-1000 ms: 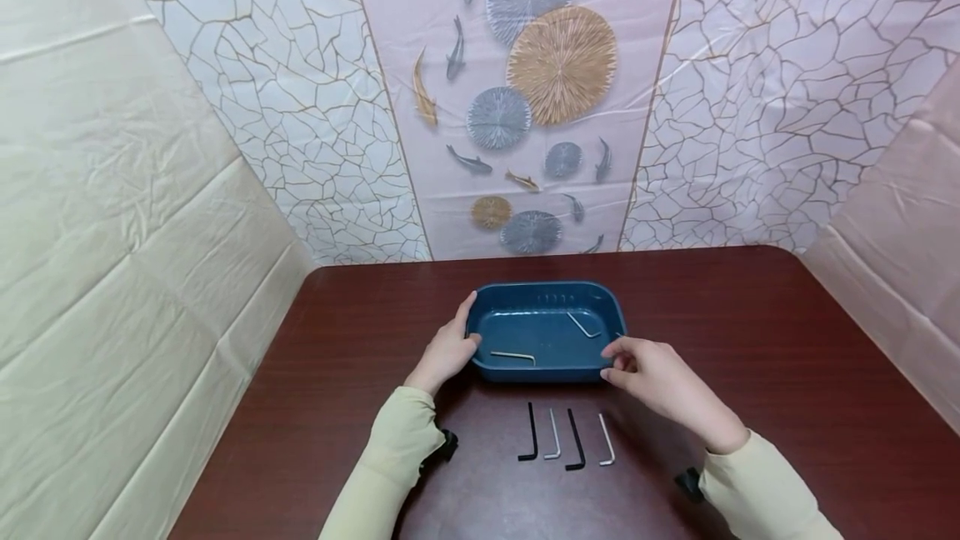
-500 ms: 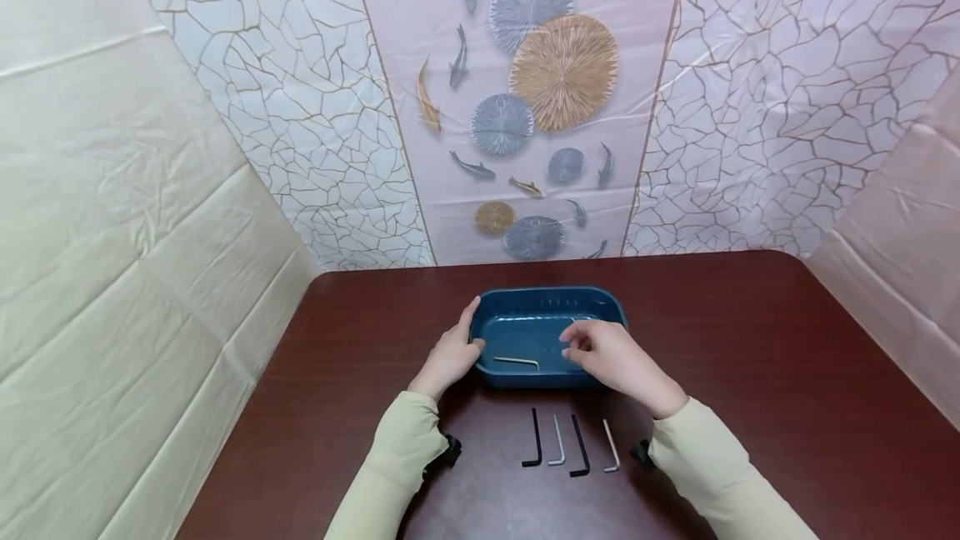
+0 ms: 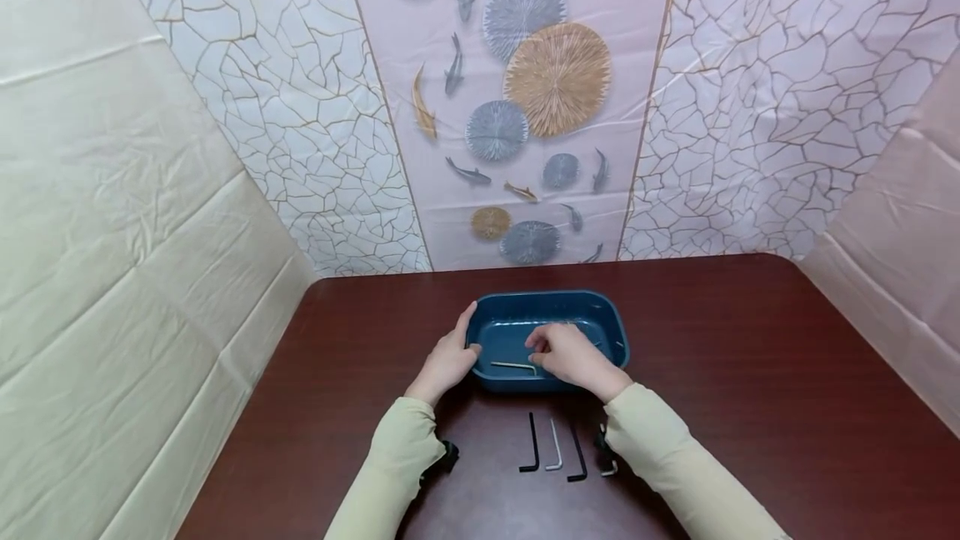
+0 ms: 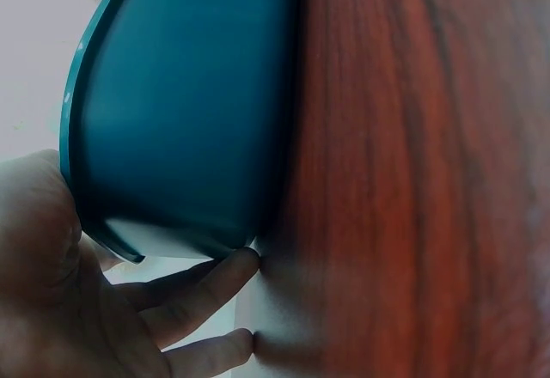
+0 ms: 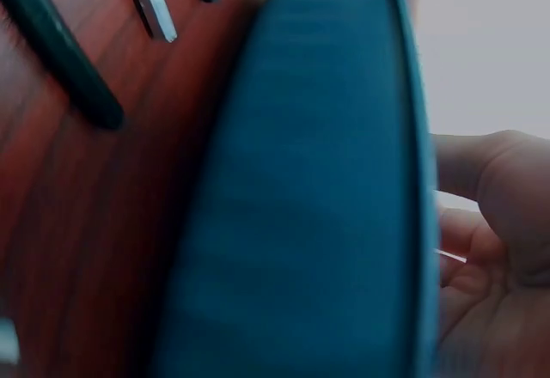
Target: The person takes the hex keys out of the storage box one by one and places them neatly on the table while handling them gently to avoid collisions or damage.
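Note:
A blue rectangular tray [image 3: 517, 385] stands on the table. My left hand [image 3: 442, 363] grips its left end, thumb at the rim and fingers along the outer wall, as the left wrist view shows. Over the tray's middle hovers my right hand [image 3: 576, 357], fingers loosely bent, with nothing visible between them. Just below its fingertips a gold-coloured hex key [image 3: 513, 366] lies at the front of the tray floor. One more hex key [image 3: 619, 345] shows at the tray's right end; another is mostly hidden behind the right hand.
In front of the tray lie a black hex key [image 3: 534, 442], a silver hex key [image 3: 555, 445] and a second black hex key [image 3: 578, 455]. The right wrist's camera partly covers another light hex key [image 3: 610, 471]. Patterned cloth walls [image 3: 300, 107] border the dark red table [image 3: 720, 340].
My right hand has moved left from the tray's right end to above its middle, leaving a hex key at that end. The left hand keeps its grip on the tray.

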A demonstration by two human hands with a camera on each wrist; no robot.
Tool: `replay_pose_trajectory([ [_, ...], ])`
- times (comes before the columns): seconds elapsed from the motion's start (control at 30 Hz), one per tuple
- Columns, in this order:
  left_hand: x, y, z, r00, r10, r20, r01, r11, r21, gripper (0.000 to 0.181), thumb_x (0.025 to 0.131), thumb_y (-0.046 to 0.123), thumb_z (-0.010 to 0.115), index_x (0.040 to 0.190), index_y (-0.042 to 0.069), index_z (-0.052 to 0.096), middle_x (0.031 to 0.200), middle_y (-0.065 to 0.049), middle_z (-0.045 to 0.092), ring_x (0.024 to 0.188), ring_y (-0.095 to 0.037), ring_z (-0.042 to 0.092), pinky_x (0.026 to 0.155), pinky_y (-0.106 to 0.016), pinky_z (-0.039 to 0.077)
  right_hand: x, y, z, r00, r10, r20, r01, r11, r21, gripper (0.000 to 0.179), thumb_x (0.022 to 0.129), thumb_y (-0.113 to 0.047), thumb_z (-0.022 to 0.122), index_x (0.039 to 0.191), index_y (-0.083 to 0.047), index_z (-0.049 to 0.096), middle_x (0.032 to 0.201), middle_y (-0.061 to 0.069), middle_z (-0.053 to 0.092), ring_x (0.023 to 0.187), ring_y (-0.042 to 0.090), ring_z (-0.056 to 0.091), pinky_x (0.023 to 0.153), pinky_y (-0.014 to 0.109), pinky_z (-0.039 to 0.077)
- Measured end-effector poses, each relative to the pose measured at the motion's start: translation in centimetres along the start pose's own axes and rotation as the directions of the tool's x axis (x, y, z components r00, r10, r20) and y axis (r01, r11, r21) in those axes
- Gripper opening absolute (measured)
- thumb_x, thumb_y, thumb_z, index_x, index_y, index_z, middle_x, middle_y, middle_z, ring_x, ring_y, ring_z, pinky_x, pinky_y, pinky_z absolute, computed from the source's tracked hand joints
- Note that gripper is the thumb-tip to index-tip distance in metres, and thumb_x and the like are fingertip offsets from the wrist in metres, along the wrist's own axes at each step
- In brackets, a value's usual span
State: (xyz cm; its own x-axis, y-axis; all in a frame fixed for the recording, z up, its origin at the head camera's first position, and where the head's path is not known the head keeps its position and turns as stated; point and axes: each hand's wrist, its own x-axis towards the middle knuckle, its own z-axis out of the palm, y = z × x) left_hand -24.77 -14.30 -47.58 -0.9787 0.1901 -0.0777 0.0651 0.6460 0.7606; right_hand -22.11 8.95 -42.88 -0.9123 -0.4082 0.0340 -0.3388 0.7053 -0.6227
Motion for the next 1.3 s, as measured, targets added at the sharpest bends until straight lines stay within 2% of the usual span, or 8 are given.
replay_pose_trajectory([
  [0.43,-0.1,0.1,0.2,1.000,-0.018,0.000,0.018,1.000,0.024,0.076,0.100,0.019,0.052,0.163,0.037,0.012,0.132,-0.016,0.058,0.059,-0.021,0.046,0.064,-0.037,0.041,1.9,-0.3,2.2,0.998,0.042,0.049,-0.040,0.998,-0.041,0.017,0.089,-0.005,0.073,0.106,-0.001,0.074,0.096,0.007,0.071,0.088,0.019,0.066,0.081,0.039,0.054],
  [0.57,-0.1,0.1,0.2,1.000,-0.013,-0.010,0.014,0.999,0.031,0.076,0.099,0.019,0.052,0.163,0.034,0.014,0.147,-0.016,0.050,0.082,-0.024,0.058,0.074,-0.040,0.043,2.3,-0.5,2.5,0.995,0.068,0.077,-0.065,0.997,-0.046,0.019,0.088,-0.005,0.075,0.107,-0.001,0.075,0.097,0.008,0.071,0.089,0.021,0.066,0.083,0.040,0.055],
  [0.67,-0.1,0.1,0.2,1.000,-0.013,-0.014,0.013,0.999,0.039,0.075,0.099,0.019,0.052,0.163,0.034,0.015,0.151,-0.016,0.046,0.099,-0.026,0.057,0.081,-0.042,0.043,2.7,-0.5,2.8,0.991,0.084,0.108,-0.079,0.996,-0.046,0.020,0.088,-0.005,0.075,0.107,-0.001,0.075,0.099,0.007,0.072,0.090,0.020,0.067,0.083,0.040,0.055],
  [0.87,-0.1,0.1,0.1,1.000,0.002,-0.012,-0.002,0.999,0.046,0.077,0.098,0.016,0.053,0.163,0.032,0.016,0.122,-0.016,0.062,0.086,-0.026,0.056,0.074,-0.042,0.042,3.5,-0.4,3.4,0.980,0.124,0.158,-0.116,0.992,-0.059,0.018,0.088,-0.007,0.075,0.106,-0.005,0.076,0.100,0.004,0.071,0.091,0.019,0.066,0.083,0.039,0.055],
  [1.03,-0.1,0.1,0.0,1.000,0.001,-0.013,0.000,0.999,0.048,0.077,0.098,0.016,0.053,0.163,0.033,0.016,0.097,-0.010,0.061,0.074,-0.024,0.052,0.070,-0.039,0.040,3.7,-0.5,3.2,0.975,0.136,0.175,-0.123,0.989,-0.080,0.014,0.089,-0.004,0.071,0.102,-0.006,0.076,0.103,0.005,0.071,0.091,0.018,0.066,0.084,0.039,0.054],
  [1.17,-0.1,0.2,0.0,1.000,0.002,-0.015,-0.002,0.999,0.044,0.076,0.098,0.017,0.053,0.163,0.033,0.016,0.098,-0.008,0.061,0.075,-0.023,0.053,0.071,-0.039,0.041,3.8,-0.4,3.0,0.976,0.111,0.186,-0.095,0.991,-0.092,0.018,0.088,0.003,0.064,0.075,-0.009,0.069,0.074,-0.003,0.059,0.062,0.011,0.045,0.063,0.030,0.046],
  [1.23,-0.1,0.2,0.0,1.000,0.004,-0.012,-0.003,0.999,0.044,0.077,0.098,0.017,0.052,0.163,0.033,0.016,0.096,-0.008,0.060,0.073,-0.023,0.052,0.070,-0.038,0.041,3.9,-0.4,3.0,0.976,0.101,0.194,-0.084,0.992,-0.093,0.031,0.087,0.005,0.061,0.062,-0.012,0.058,0.060,-0.004,0.043,0.056,0.012,0.029,0.056,0.029,0.034],
  [1.3,-0.1,0.2,-0.1,1.000,0.003,-0.009,-0.003,0.999,0.040,0.077,0.098,0.017,0.052,0.163,0.033,0.015,0.091,-0.008,0.058,0.069,-0.022,0.051,0.068,-0.038,0.041,4.0,-0.3,3.1,0.975,0.095,0.202,-0.077,0.992,-0.098,0.038,0.087,0.004,0.061,0.056,-0.014,0.051,0.055,-0.004,0.035,0.054,0.013,0.023,0.054,0.029,0.029],
])
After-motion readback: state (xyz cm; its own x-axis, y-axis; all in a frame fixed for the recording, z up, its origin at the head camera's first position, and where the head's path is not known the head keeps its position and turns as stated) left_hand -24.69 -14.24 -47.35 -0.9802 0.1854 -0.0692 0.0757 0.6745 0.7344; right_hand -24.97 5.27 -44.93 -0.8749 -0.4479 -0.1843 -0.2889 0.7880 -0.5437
